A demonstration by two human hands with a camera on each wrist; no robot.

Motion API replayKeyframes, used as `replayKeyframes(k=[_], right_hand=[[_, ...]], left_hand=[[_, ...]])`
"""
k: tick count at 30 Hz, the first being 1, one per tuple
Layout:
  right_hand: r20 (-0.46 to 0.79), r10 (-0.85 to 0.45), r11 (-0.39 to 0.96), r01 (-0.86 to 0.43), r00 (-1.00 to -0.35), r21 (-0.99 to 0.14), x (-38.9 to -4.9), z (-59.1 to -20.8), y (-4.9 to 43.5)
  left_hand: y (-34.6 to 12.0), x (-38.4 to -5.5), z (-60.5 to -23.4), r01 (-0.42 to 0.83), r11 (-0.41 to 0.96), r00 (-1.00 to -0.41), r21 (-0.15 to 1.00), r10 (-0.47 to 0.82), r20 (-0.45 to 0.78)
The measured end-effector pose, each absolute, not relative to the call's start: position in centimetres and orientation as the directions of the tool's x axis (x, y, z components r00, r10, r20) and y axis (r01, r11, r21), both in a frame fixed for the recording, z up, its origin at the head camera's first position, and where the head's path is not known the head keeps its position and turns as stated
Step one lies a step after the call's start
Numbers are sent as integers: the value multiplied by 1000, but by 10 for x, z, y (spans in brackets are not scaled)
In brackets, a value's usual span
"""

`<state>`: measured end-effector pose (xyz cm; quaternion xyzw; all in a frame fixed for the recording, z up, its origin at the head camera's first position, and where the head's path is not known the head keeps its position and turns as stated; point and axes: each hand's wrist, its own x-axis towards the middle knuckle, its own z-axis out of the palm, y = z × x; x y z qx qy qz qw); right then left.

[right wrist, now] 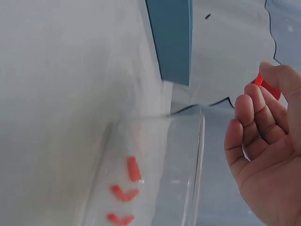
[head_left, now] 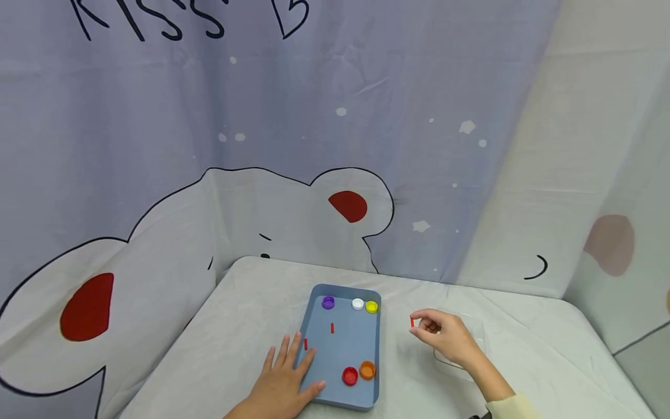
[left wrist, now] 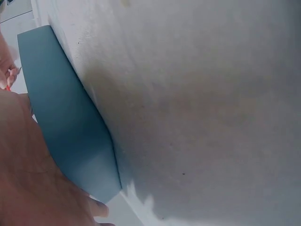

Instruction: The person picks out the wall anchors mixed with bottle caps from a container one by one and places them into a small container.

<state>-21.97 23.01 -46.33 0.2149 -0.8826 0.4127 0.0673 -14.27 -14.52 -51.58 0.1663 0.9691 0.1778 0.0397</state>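
Note:
Between thumb and fingertips, my right hand (head_left: 442, 334) pinches a small red stick (head_left: 412, 322), held up right of the blue tray (head_left: 345, 349). In the right wrist view the red stick (right wrist: 258, 79) pokes out beside the thumb. My left hand (head_left: 285, 381), fingers spread, rests on the tray's left edge. Two more red sticks lie inside the tray, one stick (head_left: 332, 328) near the middle and another stick (head_left: 306, 344) by the left fingertips. Below the right hand stands a clear plastic box (right wrist: 183, 141) with several red pieces (right wrist: 134, 168) in it.
Round caps sit in the tray: purple cap (head_left: 328, 302), white cap (head_left: 357, 304) and yellow cap (head_left: 371, 306) at the far end, red cap (head_left: 350, 376) and orange cap (head_left: 367, 370) at the near end. A white cloth (head_left: 251, 314) covers the table; a printed curtain (head_left: 293, 116) hangs behind.

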Motion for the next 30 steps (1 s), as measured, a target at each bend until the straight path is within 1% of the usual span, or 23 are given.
replayKeyframes(k=[5, 12, 18, 22, 30], right_hand=[[281, -318, 564, -419, -905, -712, -217, -462, 245], [241, -226, 593, -329, -944, -735, -213, -461, 267], [207, -211, 593, -294, -955, -750, -212, -465, 281], [205, -200, 599, -285, -958, -748, -209, -467, 288], [242, -201, 621, -315, -949, -718, -206, -474, 297]], left_hand=[[-145, -142, -512, 300, 883, -943, 361, 333, -31], [-145, -143, -511, 303, 876, -938, 376, 344, -45], [-145, -143, -512, 298, 872, -938, 388, 344, -53], [-145, -143, -512, 301, 870, -937, 390, 346, -49], [-145, -142, -513, 308, 872, -940, 380, 341, -21]])
